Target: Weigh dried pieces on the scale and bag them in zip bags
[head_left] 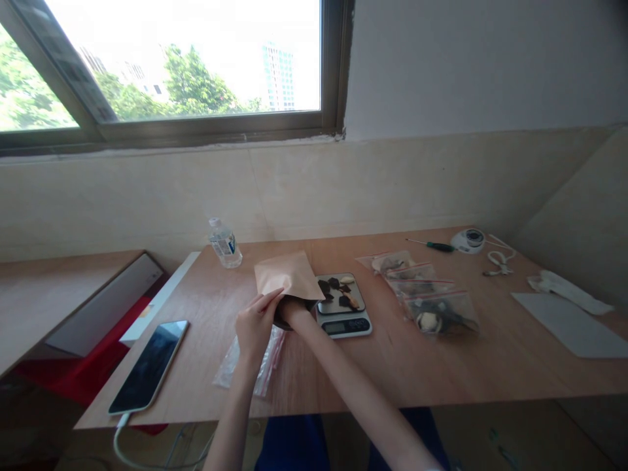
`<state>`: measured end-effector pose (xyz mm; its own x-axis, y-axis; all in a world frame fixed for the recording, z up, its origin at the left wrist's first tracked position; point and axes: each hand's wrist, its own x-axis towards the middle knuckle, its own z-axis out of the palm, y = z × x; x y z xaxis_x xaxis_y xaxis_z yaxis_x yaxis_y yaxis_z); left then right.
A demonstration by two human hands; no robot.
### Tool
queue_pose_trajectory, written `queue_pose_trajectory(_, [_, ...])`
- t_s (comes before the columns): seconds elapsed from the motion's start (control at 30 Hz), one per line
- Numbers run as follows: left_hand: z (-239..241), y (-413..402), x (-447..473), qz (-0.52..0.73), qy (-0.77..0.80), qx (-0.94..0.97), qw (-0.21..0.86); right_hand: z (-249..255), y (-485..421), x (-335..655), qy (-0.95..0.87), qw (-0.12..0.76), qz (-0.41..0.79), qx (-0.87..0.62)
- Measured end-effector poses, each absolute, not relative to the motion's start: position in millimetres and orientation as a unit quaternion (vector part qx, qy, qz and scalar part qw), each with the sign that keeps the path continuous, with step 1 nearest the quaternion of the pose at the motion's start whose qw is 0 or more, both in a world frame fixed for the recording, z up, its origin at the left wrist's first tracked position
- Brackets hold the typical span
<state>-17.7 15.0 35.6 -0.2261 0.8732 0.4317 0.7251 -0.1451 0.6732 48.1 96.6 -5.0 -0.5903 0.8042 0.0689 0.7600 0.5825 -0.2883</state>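
A brown paper bag is tilted above the table, its mouth facing me. My left hand pinches the bag's edge near the opening. Inside the mouth is my right hand, so its fingers are hidden. Just right of the bag stands a kitchen scale. Dark and pale dried pieces lie on its metal plate, partly covered by the bag's corner. Under my left forearm are clear plastic zip bags with red seals.
Several filled zip bags lie right of the scale. A water bottle stands at the back. A phone with a cable is on the left. A screwdriver, a white camera and a white sheet lie to the right.
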Motion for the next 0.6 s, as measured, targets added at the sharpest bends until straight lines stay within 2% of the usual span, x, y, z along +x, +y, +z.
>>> queue_pose_trajectory(0.1, [34, 16, -20, 0.438, 0.646, 0.619, 0.092, -9, 91, 50, -0.853, 0.102, 0.111, -0.5])
queue_pose_trajectory(0.3, [33, 17, -21, 0.44, 0.641, 0.624, 0.08, 7, 79, 60, -0.807, 0.196, 0.135, -0.54])
queue_pose_trajectory(0.47, [34, 19, -24, 0.438, 0.637, 0.629, 0.086, 22, 52, 79, -0.816, 0.181, 0.167, -0.522])
queue_pose_trajectory(0.53, [34, 20, -26, 0.44, 0.635, 0.629, 0.091, 26, 34, 92, -0.811, 0.235, 0.177, -0.506])
queue_pose_trajectory(0.6, [35, 21, -28, 0.447, 0.632, 0.626, 0.095, 30, 15, 109, -0.8, 0.325, 0.185, -0.469])
